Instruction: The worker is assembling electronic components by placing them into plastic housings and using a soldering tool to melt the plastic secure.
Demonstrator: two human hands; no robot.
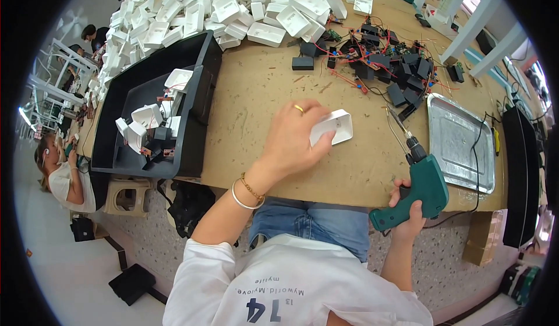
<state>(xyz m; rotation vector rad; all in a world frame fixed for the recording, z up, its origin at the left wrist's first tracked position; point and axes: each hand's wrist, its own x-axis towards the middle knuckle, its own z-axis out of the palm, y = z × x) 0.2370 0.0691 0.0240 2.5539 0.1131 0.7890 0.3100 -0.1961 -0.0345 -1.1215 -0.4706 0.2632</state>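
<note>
My left hand (288,137) is closed on a small white plastic case (345,127), which rests on the tan work table in front of me. Its open side faces up, and my palm and fingers hide the left part of it. In my right hand (412,218) I grip a green soldering gun (430,183) by its handle at the table's front edge. The gun's metal tip and thin feed tube point up and away, apart from the case. Beyond the tip lies a heap of black blocks with red wires and small circuit boards (381,61).
A big pile of white cases (227,9) covers the far left. On the left, a black bin (201,102) holds several cases and wired parts. A metal tray (460,142) lies at the right, with a black cord across it. A co-worker (70,177) sits far left.
</note>
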